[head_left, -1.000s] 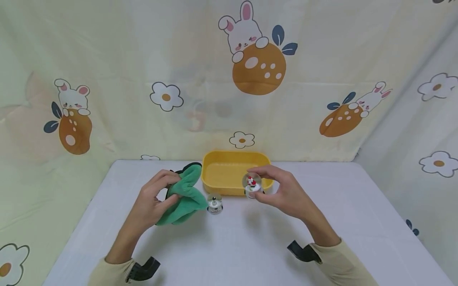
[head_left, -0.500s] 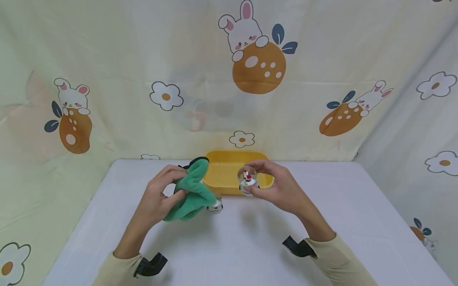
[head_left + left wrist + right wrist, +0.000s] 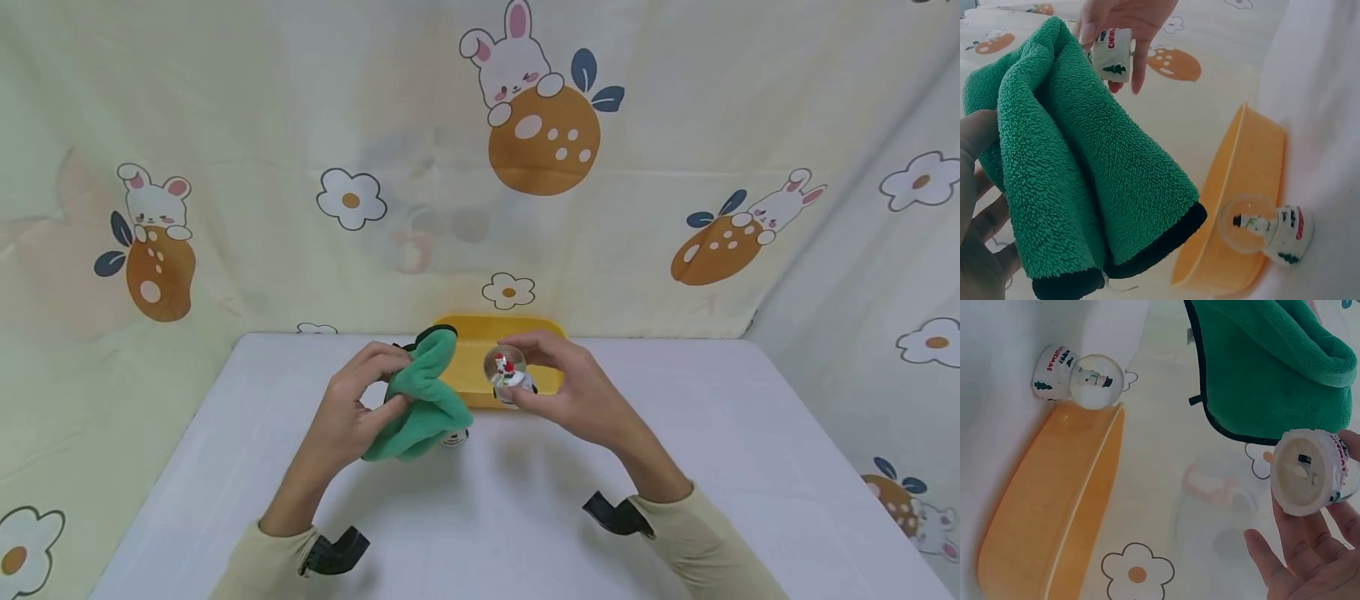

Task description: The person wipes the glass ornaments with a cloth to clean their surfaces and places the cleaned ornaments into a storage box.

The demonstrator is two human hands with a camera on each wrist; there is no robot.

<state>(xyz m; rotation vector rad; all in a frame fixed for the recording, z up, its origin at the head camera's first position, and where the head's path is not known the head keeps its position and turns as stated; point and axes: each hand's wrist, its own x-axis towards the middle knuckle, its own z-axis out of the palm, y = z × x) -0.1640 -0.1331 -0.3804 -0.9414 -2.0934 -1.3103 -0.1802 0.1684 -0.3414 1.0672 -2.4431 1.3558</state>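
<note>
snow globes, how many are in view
2. One snow globe is in the right hand; the other globe stands on the table by the yellow tub, mostly hidden by the green cloth in the head view.

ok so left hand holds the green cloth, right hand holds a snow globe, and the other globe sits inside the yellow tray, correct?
One fix: the other globe isn't inside the yellow tray. It stands on the white table, just outside the tray, per the left wrist view. The rest stands.
</note>
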